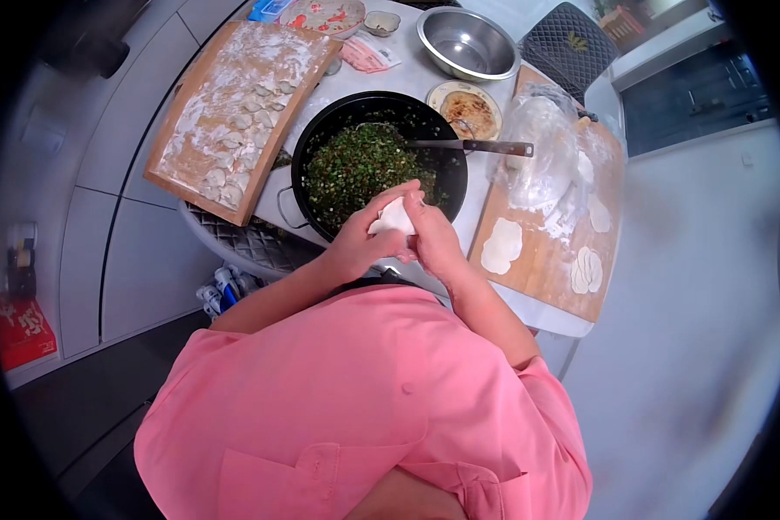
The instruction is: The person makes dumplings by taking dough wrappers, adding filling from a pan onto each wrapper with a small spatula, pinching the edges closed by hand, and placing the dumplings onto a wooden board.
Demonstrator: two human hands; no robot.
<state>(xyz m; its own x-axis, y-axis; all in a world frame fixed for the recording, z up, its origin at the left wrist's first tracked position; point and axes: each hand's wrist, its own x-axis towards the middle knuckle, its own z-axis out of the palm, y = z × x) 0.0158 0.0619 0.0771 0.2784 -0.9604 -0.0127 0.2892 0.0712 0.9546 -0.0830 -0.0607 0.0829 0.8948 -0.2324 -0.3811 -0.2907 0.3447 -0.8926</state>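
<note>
Pink shirt (355, 373) is filling the foreground as the left hand (364, 236) and right hand (436, 238) are closing their fingers around white dough (393, 217), just by a pot (452, 178) of chopped greens (351, 165); light, even pressure is best sparing soft dough from tearing.

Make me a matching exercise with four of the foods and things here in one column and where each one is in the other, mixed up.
Things
1. White dough piece
2. Chopped green mixture
3. Clear plastic bag
4. Browned flatbread

Places
A. On a plate
B. Lying partly over the right-hand board
C. Between the left hand and the right hand
D. Inside the black pan

Right pairs: 1-C, 2-D, 3-B, 4-A
</note>
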